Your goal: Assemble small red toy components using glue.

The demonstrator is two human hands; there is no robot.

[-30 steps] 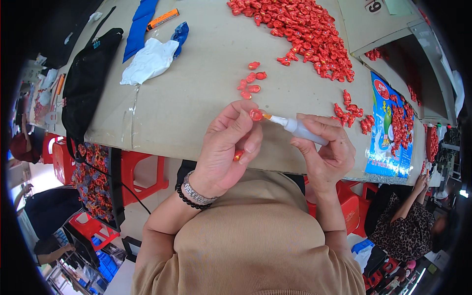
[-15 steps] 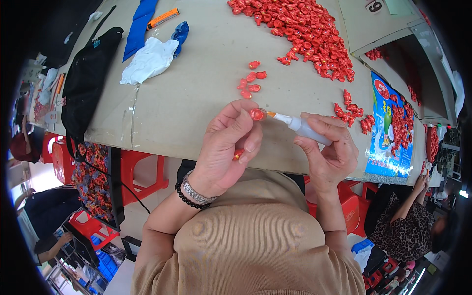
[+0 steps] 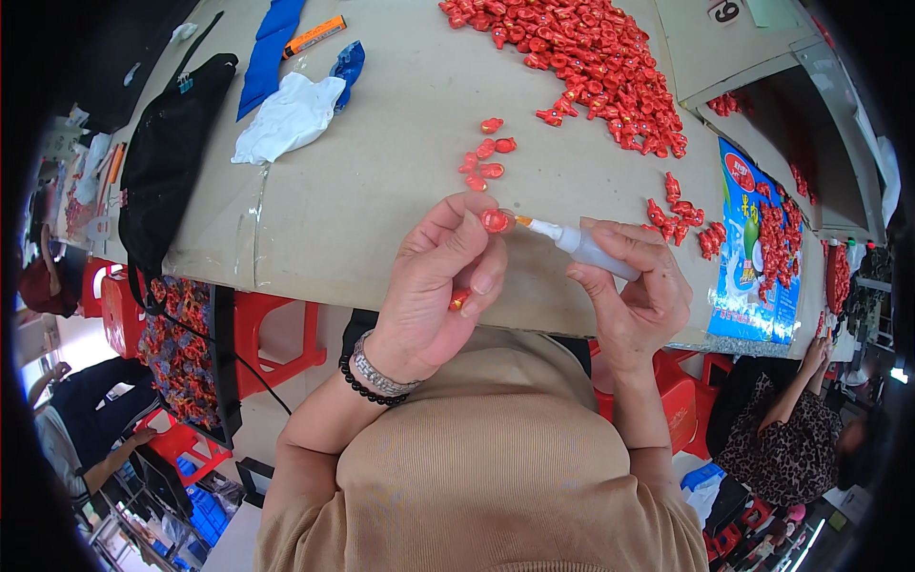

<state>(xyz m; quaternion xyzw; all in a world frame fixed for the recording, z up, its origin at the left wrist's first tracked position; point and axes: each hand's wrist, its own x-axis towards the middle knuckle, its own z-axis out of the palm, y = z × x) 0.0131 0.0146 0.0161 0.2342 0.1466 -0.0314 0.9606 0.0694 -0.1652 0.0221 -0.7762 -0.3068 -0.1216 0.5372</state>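
Observation:
Between thumb and forefinger, my left hand pinches a small red hollow plastic piece, its open side showing. A second red piece with gold on it sits in the curled lower fingers of that hand. My right hand is closed round a white squeeze bottle with a thin orange tip. The bottle lies tilted, its tip at the right rim of the pinched piece. Just beyond my left hand, several small red pieces lie in a loose group on the table.
A large heap of red pieces covers the far right of the table. More lie near and on a blue printed sheet. At the left are a black bag, a crumpled white wrapper and an orange tube. Other people sit at both sides.
Both hands, with the piece and the bottle, have shifted very slightly left. The bottle tip stays at the piece. At the far left, another person's arm has moved.

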